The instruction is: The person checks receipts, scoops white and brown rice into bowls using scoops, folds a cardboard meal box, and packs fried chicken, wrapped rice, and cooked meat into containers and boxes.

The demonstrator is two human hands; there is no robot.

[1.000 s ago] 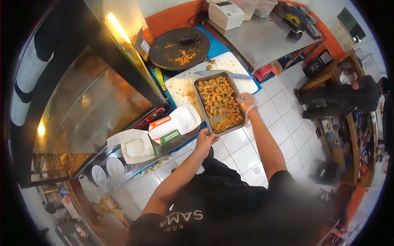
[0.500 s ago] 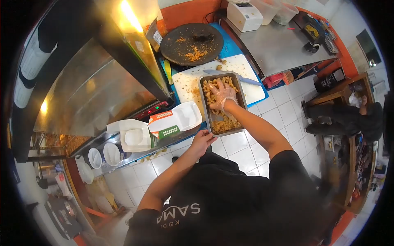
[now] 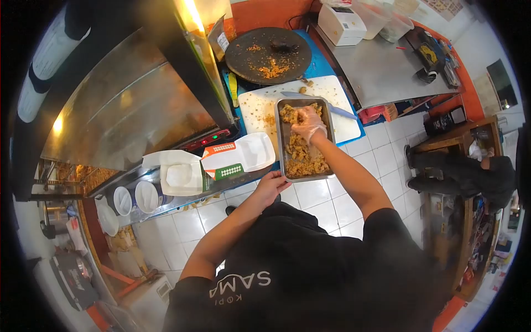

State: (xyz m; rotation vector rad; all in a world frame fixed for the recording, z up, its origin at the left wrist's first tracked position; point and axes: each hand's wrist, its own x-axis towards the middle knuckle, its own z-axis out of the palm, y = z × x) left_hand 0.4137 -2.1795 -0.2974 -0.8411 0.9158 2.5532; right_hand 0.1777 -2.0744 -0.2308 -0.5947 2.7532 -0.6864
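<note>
A metal tray (image 3: pixel 282 149) of browned, crumbly food pieces (image 3: pixel 298 152) lies partly over the white cutting board (image 3: pixel 255 113). My left hand (image 3: pixel 270 186) grips the tray's near left corner. In a clear plastic glove, my right hand (image 3: pixel 308 124) is inside the tray, its fingers curled into the food at the far end. Bare metal shows at the tray's left side. A knife with a blue handle (image 3: pixel 342 112) lies on the board behind the tray. Beside the board sits an open paper box (image 3: pixel 257 152), with another open box (image 3: pixel 182 176) to its left.
Behind the board is a round dark slab (image 3: pixel 268 55) with orange crumbs. White cups (image 3: pixel 146 196) stand at the left edge near a glass-fronted cabinet (image 3: pixel 133 110). A metal table (image 3: pixel 381 66) holds a white printer (image 3: pixel 342 25). A person in dark clothes (image 3: pixel 464 174) is at shelves on the right.
My right hand went from the tray's right edge into the food, spread flat, then curled its fingers at the far end. Food has shifted, baring more tray bottom. My left hand stays at the corner.
</note>
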